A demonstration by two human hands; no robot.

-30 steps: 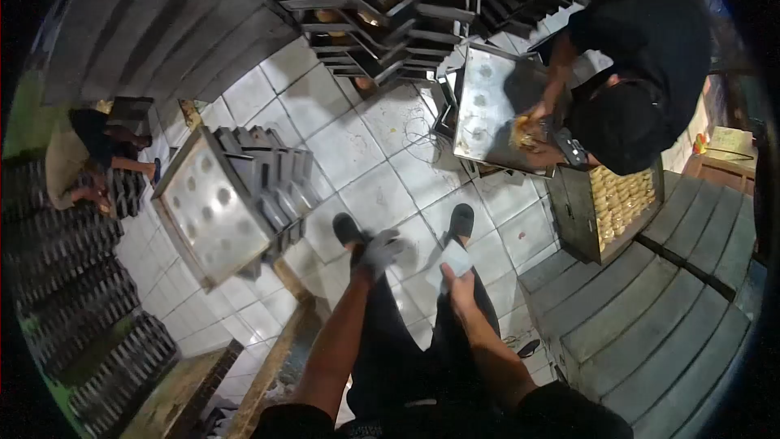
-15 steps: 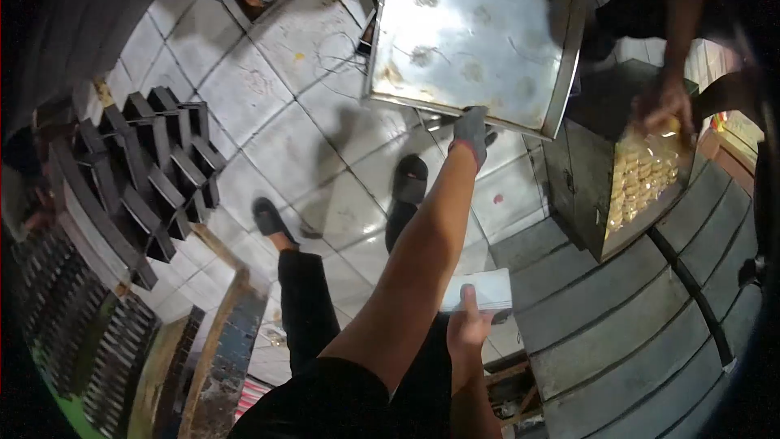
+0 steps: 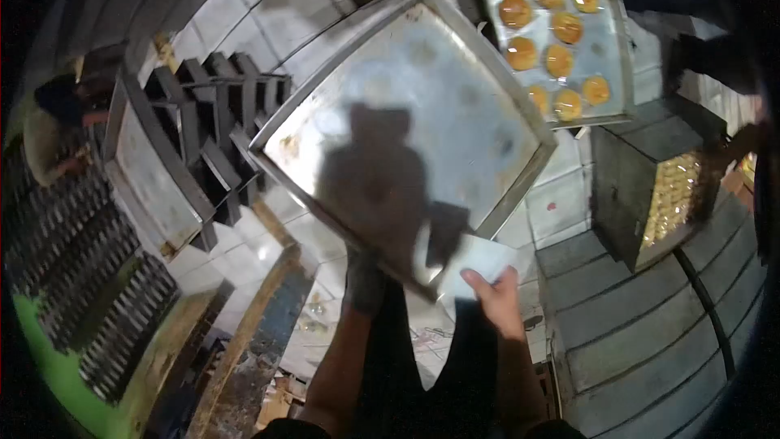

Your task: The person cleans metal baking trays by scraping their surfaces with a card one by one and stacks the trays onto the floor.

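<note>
My left hand (image 3: 366, 283), in a dark grey glove, grips the near left edge of a large metal baking tray (image 3: 455, 81). The tray tilts in front of me, with faint round marks and brown spots on its bare surface and my shadow across it. My bare right hand (image 3: 497, 297) pinches a flat white rectangular piece (image 3: 475, 264), thumb on top, over the tray's near corner. I cannot make out its exact kind. Beyond the tray lies another metal tray (image 3: 611, 49) bearing several round golden-brown pastries.
A metal box (image 3: 626, 195) with packed pale pieces stands right, near another person's arm (image 3: 743, 146). Grey slatted surface (image 3: 642, 317) spans the lower right. Dark metal racks (image 3: 219, 114) and a tilted tray (image 3: 150, 171) stand left, near another person (image 3: 61, 130). A wooden-edged bench (image 3: 244, 341) is lower left.
My left hand has drawn the bare tray from the far side toward me and turned it. The pastry tray now shows behind it. My right hand still holds the white piece.
</note>
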